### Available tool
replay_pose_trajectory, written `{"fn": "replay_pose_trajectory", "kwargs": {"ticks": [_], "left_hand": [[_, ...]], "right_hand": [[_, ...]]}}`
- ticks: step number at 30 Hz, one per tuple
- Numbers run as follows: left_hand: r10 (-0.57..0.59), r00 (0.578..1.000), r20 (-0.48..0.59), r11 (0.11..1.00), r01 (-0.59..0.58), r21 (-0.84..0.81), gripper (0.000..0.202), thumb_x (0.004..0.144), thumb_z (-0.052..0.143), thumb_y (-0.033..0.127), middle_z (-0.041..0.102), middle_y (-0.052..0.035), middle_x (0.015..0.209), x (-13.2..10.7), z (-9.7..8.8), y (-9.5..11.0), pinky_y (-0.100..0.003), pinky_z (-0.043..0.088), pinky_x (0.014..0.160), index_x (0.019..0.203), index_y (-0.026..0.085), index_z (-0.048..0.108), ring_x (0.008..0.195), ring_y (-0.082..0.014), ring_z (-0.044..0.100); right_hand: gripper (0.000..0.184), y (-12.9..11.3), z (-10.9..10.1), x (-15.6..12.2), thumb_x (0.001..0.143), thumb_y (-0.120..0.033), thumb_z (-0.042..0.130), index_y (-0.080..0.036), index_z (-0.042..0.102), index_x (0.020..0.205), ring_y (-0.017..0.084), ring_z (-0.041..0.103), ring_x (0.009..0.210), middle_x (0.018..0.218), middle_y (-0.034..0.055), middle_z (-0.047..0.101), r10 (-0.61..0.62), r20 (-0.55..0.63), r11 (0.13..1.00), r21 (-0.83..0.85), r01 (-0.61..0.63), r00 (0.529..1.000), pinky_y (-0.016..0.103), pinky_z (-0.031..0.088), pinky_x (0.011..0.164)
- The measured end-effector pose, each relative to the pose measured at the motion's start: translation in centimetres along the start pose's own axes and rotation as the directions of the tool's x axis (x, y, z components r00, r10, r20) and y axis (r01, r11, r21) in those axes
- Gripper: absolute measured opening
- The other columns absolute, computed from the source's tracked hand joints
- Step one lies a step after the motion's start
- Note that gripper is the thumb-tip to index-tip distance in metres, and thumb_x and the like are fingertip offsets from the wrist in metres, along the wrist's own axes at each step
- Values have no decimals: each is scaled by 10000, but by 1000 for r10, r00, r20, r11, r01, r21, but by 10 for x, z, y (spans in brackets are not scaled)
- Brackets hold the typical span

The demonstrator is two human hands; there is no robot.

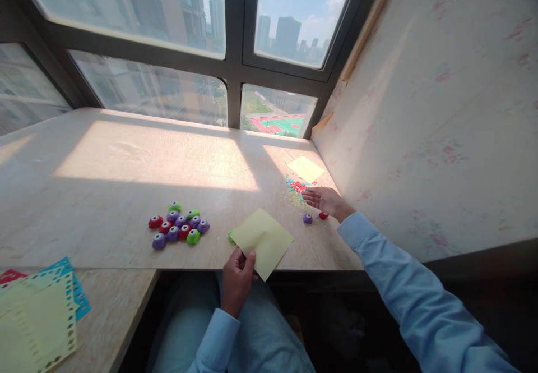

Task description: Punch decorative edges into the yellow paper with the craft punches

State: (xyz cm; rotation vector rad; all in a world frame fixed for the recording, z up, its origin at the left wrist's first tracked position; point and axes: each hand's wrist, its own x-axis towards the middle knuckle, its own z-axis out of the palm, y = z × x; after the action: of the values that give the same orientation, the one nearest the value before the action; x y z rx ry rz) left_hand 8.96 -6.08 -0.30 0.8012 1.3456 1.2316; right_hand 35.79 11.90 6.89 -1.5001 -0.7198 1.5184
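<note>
My left hand (239, 280) pinches a plain pale yellow sheet of paper (264, 244) by its lower left corner, thumb on top. The sheet is turned like a diamond over the sill's front edge and partly covers a green paper punch (231, 236). At the right, my right hand (323, 200) is stretched out flat with fingers together beside a heap of red, blue and yellow paper bits (298, 187). Just below that hand are a purple paper punch (307, 218) and a red paper punch (323, 215), the red one close under the wrist.
Several purple, red and green paper punches (179, 226) are clustered left of centre. Another yellow sheet (306, 169) lies behind the heap, near the papered wall (437, 137). Hole-edged yellow sheets (46, 322) and a blue sheet (79, 291) are stacked at lower left. Windows line the back.
</note>
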Motion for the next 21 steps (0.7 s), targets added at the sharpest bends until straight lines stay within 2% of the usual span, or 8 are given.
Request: {"fn": "replay_pose_trajectory", "kwargs": {"ticks": [8, 13, 15, 17, 19, 21], "left_hand": [[-5, 1000, 10, 1000, 5, 4, 470, 707, 677, 526, 706, -72, 809, 0, -1, -1, -277, 524, 443, 982, 146, 652, 675, -230, 675], [-6, 1000, 7, 1000, 6, 6, 459, 707, 678, 527, 707, -60, 788, 0, -1, -2, -280, 527, 444, 968, 150, 654, 665, -226, 670], [-13, 1000, 9, 1000, 13, 6, 455, 710, 680, 525, 715, -64, 815, 1, -2, -3, -277, 526, 444, 974, 154, 655, 664, -222, 670], [-26, 1000, 13, 1000, 25, 4, 456, 709, 683, 527, 719, -65, 827, 1, -3, -4, -274, 526, 447, 976, 157, 656, 657, -217, 670], [-40, 999, 19, 999, 40, -3, 465, 705, 687, 534, 720, -65, 829, 1, -3, -4, -274, 526, 452, 981, 161, 657, 656, -217, 671], [-51, 998, 20, 999, 51, -7, 477, 698, 690, 543, 720, -66, 824, 1, -3, -3, -277, 528, 459, 986, 164, 660, 658, -221, 673]], "right_hand": [[117, 1, 0, 2, 853, -200, 650, -131, 702, 775, 111, 666, 557, 798, 88, 764, -111, -34, 974, -201, 102, 993, 176, 448, 433], [153, -1, 3, 7, 789, -250, 738, -134, 661, 727, 110, 651, 518, 774, 92, 757, -232, -63, 923, -329, 199, 971, 164, 381, 379], [142, -2, 2, 13, 769, -246, 750, -131, 669, 750, 90, 594, 438, 719, 81, 750, -300, -61, 892, -373, 256, 952, 168, 342, 350], [137, -2, 1, 19, 768, -236, 737, -122, 693, 830, 58, 469, 333, 626, 57, 728, -344, -58, 865, -408, 293, 937, 174, 283, 314], [203, -2, 0, 26, 777, -219, 706, -108, 700, 947, 39, 353, 279, 532, 24, 689, -364, -71, 850, -432, 300, 929, 174, 226, 292], [265, -2, -1, 32, 780, -208, 676, -99, 690, 1021, 38, 315, 268, 474, -2, 652, -369, -93, 847, -444, 293, 925, 170, 201, 286]]}}
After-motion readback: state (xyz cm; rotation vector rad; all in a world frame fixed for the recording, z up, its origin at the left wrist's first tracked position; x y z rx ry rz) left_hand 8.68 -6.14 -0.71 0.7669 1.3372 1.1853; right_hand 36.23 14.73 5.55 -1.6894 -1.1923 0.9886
